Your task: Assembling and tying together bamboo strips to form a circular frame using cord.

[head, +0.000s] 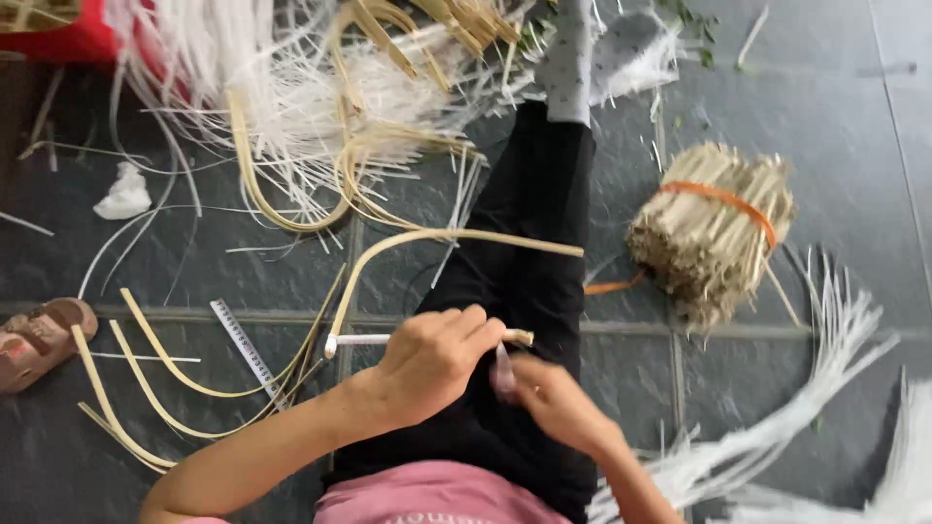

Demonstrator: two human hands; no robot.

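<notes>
Two hands meet over the person's lap: the left hand (432,359) is closed around a curved bamboo strip (388,267) partly wrapped in white, while the right hand (549,398) pinches a thin white strand (503,372) just beside it. A ruler (248,351) lies on the floor left of the left hand, and a tied bundle of sticks (714,228) sits well beyond the right hand.

Premises: an informal home craft workspace, set up on the floor. Flooring is dark slate-like tile (854,87) with visible grout lines. Weaving stock lies directly on it: heaps of white plastic strips (291,78), curved cane splints (184,388), and a bundle of short sticks (714,228) tied with an orange band. A ruler (243,349) lies among the splints. A sandal (39,340) and a red container (68,34) indicate domestic surroundings.
</notes>
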